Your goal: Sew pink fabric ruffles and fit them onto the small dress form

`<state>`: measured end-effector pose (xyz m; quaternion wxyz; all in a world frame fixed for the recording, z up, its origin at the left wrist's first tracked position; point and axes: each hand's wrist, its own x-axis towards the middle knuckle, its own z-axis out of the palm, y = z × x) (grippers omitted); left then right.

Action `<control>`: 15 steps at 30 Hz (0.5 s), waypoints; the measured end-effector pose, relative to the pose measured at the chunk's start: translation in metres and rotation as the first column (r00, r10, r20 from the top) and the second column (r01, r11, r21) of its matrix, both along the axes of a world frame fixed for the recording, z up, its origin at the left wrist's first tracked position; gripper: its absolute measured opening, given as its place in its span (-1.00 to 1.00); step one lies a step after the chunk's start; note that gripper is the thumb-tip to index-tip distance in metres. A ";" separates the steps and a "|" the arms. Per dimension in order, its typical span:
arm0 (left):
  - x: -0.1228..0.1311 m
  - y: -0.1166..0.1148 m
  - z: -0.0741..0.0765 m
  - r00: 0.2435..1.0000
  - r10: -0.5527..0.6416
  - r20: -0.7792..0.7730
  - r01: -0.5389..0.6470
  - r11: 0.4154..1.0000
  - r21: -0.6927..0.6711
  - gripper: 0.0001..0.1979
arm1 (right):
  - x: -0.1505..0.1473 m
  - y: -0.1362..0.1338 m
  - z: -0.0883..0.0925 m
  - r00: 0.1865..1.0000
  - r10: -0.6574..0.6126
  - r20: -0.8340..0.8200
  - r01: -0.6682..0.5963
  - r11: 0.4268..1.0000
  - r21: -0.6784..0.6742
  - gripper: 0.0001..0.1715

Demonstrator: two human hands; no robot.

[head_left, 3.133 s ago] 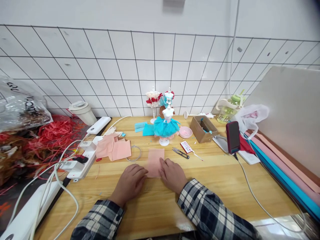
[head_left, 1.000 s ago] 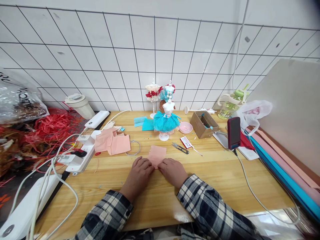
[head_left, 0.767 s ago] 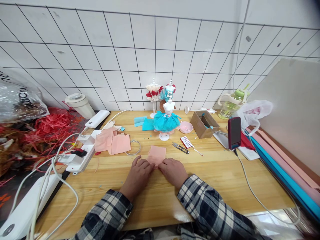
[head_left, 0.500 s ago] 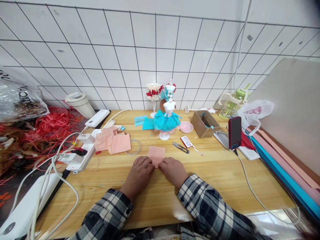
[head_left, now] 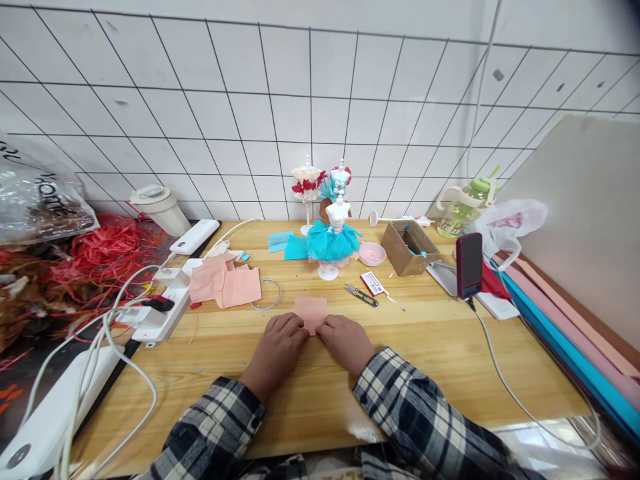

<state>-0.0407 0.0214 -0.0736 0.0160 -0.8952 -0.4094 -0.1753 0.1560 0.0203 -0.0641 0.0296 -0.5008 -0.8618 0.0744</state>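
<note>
A small peach piece of crepe-like paper (head_left: 311,311) lies on the wooden table between my hands. Its near left side is pinched under the curled fingers of my left hand (head_left: 285,340). My right hand (head_left: 345,339) grips the near right side the same way, so the fingertips hide both near corners. Beyond the paper stands a small white dress form (head_left: 339,212) in a turquoise ruffled skirt (head_left: 332,241). Thread snips (head_left: 361,295) lie to its right, beside a red-and-white card (head_left: 373,283). More peach paper sheets (head_left: 240,287) are piled to the left.
A wire ring (head_left: 270,305) lies left of the paper. At the back are another dressed form (head_left: 306,185), a pink bowl (head_left: 372,253) and a cardboard box (head_left: 407,252). A phone (head_left: 469,265) stands upright on the right; a power strip (head_left: 167,317) and cables lie left.
The far edge of the peach paper has come slightly nearer to me and shifted a little left. Both hands stay in almost the same place, still on its near side.
</note>
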 end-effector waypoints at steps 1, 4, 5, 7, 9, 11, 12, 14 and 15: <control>0.000 0.000 0.000 1.000 -0.003 -0.007 0.003 1.000 0.004 -0.89 | 0.000 0.000 0.000 1.000 0.004 0.000 -0.004 1.000 0.001 -0.80; -0.002 0.000 -0.001 1.000 0.000 -0.024 0.000 1.000 0.006 -0.90 | 0.000 0.000 0.000 1.000 -0.008 0.003 0.008 1.000 -0.013 -0.80; -0.003 0.000 -0.002 1.000 0.007 -0.022 -0.007 1.000 0.009 -0.90 | 0.000 0.000 -0.001 1.000 -0.015 0.001 0.015 1.000 -0.017 -0.79; -0.003 0.001 -0.002 1.000 0.017 -0.013 -0.017 1.000 0.008 -0.90 | 0.000 0.000 -0.002 1.000 -0.026 -0.012 0.026 1.000 -0.016 -0.76; -0.003 0.001 -0.002 1.000 0.019 -0.008 -0.019 1.000 -0.001 -0.89 | -0.001 0.000 -0.003 1.000 -0.024 -0.018 0.024 1.000 -0.012 -0.74; -0.002 0.002 -0.002 1.000 0.016 -0.010 -0.016 1.000 -0.009 -0.88 | 0.000 0.000 -0.003 1.000 -0.016 -0.013 0.016 1.000 -0.006 -0.75; -0.001 0.002 -0.001 1.000 0.015 -0.009 -0.015 1.000 -0.009 -0.89 | 0.000 0.000 -0.003 1.000 -0.009 -0.012 0.009 1.000 -0.002 -0.78; -0.001 0.001 -0.001 1.000 0.011 -0.004 -0.011 1.000 0.001 -0.91 | 0.001 0.000 -0.002 1.000 0.004 -0.016 -0.004 1.000 0.011 -0.83; -0.001 0.001 -0.001 1.000 0.009 -0.003 -0.009 1.000 0.005 -0.92 | 0.001 0.000 -0.002 1.000 0.009 -0.018 -0.009 1.000 0.016 -0.84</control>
